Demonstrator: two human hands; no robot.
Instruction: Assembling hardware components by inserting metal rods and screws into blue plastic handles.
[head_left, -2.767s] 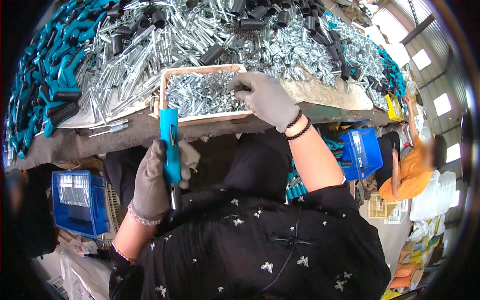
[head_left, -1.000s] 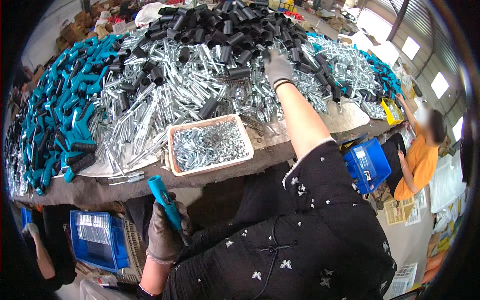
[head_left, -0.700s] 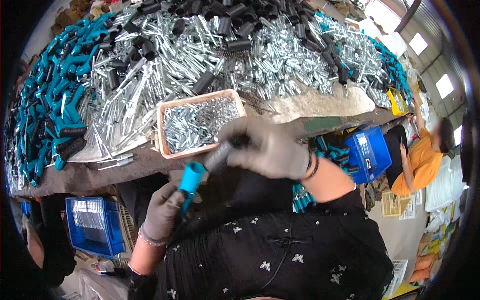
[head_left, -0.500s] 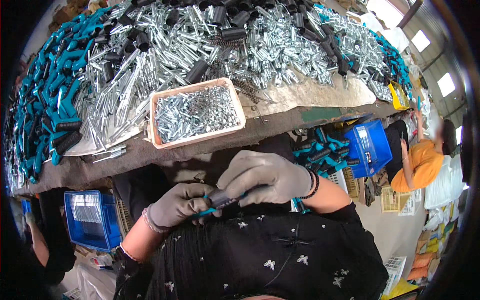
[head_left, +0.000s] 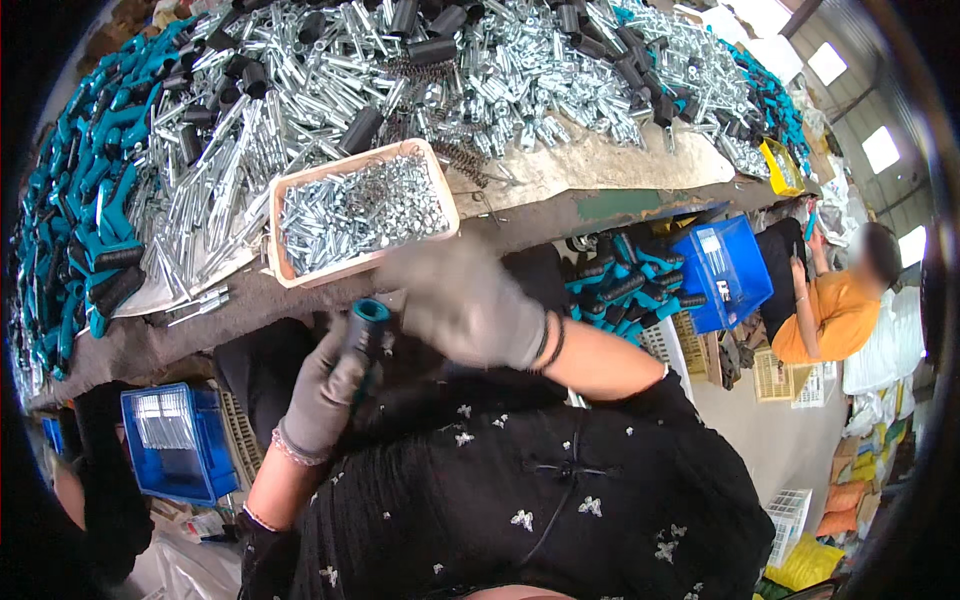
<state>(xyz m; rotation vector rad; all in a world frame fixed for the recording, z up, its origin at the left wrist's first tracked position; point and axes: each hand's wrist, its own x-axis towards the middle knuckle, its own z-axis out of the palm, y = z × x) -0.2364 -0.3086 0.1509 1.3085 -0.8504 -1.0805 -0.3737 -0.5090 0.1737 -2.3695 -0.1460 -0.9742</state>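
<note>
My left hand, in a grey glove, grips a teal handle with a black sleeve and holds it upright below the table edge. Just to its right, my gloved right hand is blurred by motion; I cannot tell whether it holds anything. Above both hands stands a shallow tan tray filled with small silver metal parts.
The workbench carries heaps of silver metal rods, black sleeves and teal handles. Blue crates sit below at the left and right. A person in an orange top sits at the right.
My right hand reached to the far pile, came back with a black piece and met the left hand. Now the teal handle stands upright in my left hand and the right hand moves beside it.
</note>
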